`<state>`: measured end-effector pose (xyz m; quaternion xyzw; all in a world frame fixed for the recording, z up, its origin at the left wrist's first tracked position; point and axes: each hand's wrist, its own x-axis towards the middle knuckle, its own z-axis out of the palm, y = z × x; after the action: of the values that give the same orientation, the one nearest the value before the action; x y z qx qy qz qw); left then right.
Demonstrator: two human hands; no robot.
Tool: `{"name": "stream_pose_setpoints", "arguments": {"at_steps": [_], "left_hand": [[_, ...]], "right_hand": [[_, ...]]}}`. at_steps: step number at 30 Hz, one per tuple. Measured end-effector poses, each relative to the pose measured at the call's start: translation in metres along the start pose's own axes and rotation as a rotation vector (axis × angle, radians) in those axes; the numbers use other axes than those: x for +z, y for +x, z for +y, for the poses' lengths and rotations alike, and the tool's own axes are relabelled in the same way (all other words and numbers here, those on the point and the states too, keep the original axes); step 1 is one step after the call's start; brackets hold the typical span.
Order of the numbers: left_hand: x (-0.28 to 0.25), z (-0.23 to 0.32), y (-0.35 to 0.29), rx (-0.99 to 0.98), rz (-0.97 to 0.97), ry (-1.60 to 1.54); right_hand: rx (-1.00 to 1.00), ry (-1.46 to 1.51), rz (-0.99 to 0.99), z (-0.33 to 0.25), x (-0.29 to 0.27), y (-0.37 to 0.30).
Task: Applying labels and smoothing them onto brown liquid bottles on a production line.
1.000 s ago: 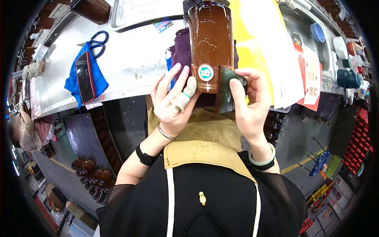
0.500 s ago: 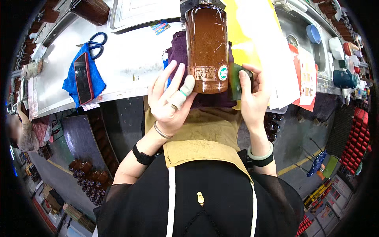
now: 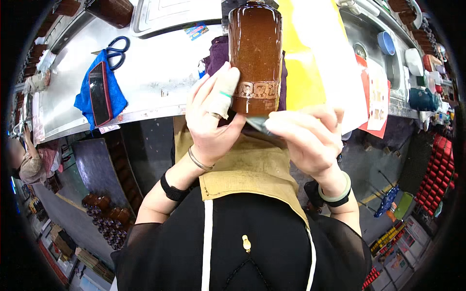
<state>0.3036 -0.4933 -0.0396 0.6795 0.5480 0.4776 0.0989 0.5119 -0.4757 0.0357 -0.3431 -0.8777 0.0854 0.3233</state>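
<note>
A brown glass bottle (image 3: 256, 53) with a raised pattern band lies on a purple cloth (image 3: 220, 51), its base toward me. My left hand (image 3: 211, 119) grips the bottle's left side near the base, the thumb at the bottom edge. A whitish wrap covers one of its fingers. My right hand (image 3: 310, 138) pinches a thin, dark green flexible piece (image 3: 259, 124) against the bottle's base; fingers are slightly blurred, and what the piece is made of cannot be told.
Left on the metal table lie a blue cloth (image 3: 115, 94) with a phone (image 3: 99, 94) on it, and scissors (image 3: 116, 51). A metal tray (image 3: 177, 17) sits behind. Right are a yellow sheet (image 3: 303, 63), red-and-white papers (image 3: 376, 99) and a sink (image 3: 374, 34) with a blue bowl (image 3: 386, 42).
The bottle has turned, so its round green-and-white sticker no longer shows. My right hand has brought the green piece from the bottle's right side to its base.
</note>
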Motion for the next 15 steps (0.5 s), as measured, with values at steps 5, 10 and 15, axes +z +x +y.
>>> {"name": "stream_pose_setpoints", "arguments": {"at_steps": [5, 10, 15], "left_hand": [[0.007, -0.006, -0.002, -0.074, -0.031, -0.050], [0.000, -0.004, 0.003, 0.048, -0.022, 0.041], [-0.002, -0.005, 0.003, 0.082, -0.033, 0.066]], "right_hand": [[-0.025, -0.041, 0.034, 0.006, 0.012, -0.003], [-0.057, -0.073, 0.147, 0.017, 0.006, 0.008], [-0.143, 0.001, -0.027, 0.003, 0.010, -0.004]]}}
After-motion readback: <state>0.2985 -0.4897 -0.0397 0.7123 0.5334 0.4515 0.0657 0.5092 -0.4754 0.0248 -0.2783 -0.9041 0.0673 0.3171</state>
